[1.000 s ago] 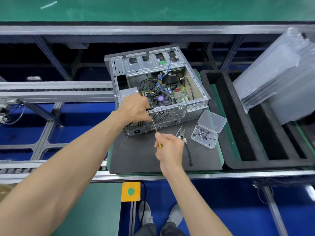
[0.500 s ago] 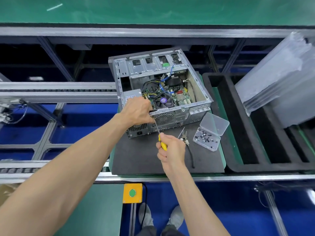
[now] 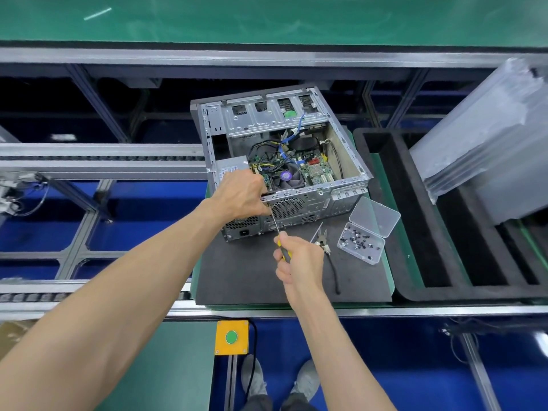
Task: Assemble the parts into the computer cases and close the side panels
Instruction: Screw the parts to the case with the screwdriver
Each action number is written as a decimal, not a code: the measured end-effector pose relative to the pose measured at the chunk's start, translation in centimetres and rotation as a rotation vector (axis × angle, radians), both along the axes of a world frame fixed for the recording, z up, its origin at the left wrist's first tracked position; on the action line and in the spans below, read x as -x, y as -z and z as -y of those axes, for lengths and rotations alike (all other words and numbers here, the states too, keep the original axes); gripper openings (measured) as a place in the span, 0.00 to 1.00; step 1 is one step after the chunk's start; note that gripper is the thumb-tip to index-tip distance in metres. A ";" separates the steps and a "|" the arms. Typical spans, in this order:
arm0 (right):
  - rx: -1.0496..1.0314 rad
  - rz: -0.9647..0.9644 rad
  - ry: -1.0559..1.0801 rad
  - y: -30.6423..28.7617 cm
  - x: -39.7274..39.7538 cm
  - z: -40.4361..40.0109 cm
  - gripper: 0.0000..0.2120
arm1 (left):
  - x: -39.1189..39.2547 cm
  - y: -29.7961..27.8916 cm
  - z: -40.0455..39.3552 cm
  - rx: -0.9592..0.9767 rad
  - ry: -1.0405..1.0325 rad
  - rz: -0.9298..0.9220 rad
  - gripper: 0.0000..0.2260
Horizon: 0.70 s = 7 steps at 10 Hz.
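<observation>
An open grey computer case [image 3: 347,161] lies on its side on a black mat [image 3: 255,277], its motherboard, fan and cables showing. My left hand [image 3: 241,194] grips the case's near rear edge, fingers curled over the rim beside the power supply. My right hand [image 3: 299,259] holds a yellow-handled screwdriver [image 3: 275,222] whose thin shaft slants up to the case's rear panel, right beside my left fingers. The tip is hidden against the metal.
A clear plastic box of small screws [image 3: 361,241] lies open, lid back, right of the case. Cutting pliers [image 3: 323,238] lie between it and my right hand. A black foam tray [image 3: 415,232] and stacked clear bags [image 3: 486,137] stand at right. A yellow button box [image 3: 232,337] sits below.
My right hand has shifted slightly along the screwdriver handle while the shaft stays on the rear panel. My left hand has kept its grip on the case edge.
</observation>
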State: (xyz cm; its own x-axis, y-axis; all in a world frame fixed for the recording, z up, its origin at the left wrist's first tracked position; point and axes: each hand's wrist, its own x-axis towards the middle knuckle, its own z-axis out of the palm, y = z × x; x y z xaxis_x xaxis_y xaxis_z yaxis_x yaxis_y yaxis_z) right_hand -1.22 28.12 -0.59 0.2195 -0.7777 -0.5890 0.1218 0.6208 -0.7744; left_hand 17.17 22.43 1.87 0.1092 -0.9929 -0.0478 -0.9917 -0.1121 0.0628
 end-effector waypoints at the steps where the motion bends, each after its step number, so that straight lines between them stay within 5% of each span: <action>1: 1.037 -1.031 -0.230 1.0 0.5 -1.0 0.10 | 0.0 -0.3 0.0 -0.005 0.022 -0.008 0.23; 2: 1.177 -1.056 -0.263 1.3 -0.4 -1.4 0.09 | 0.0 -0.3 0.0 -0.006 0.024 0.006 0.23; 3: 0.165 -0.156 -0.044 1.1 -0.2 -0.1 0.12 | 0.2 -0.3 -0.1 -0.005 0.024 0.030 0.23; 4: -0.324 0.327 0.044 0.5 0.1 0.1 0.14 | 0.1 -0.2 -0.1 0.002 0.027 0.034 0.22; 5: 0.481 -0.490 -0.154 1.1 0.0 -0.6 0.15 | 0.0 -0.2 0.0 0.001 0.026 0.021 0.22; 6: 1.230 -1.065 -0.254 1.4 -0.2 -1.0 0.11 | -0.1 -0.2 0.1 -0.002 0.021 0.018 0.22; 7: 0.606 -0.478 -0.102 1.4 -0.3 -0.3 0.15 | -0.1 0.0 0.1 0.000 0.012 0.019 0.21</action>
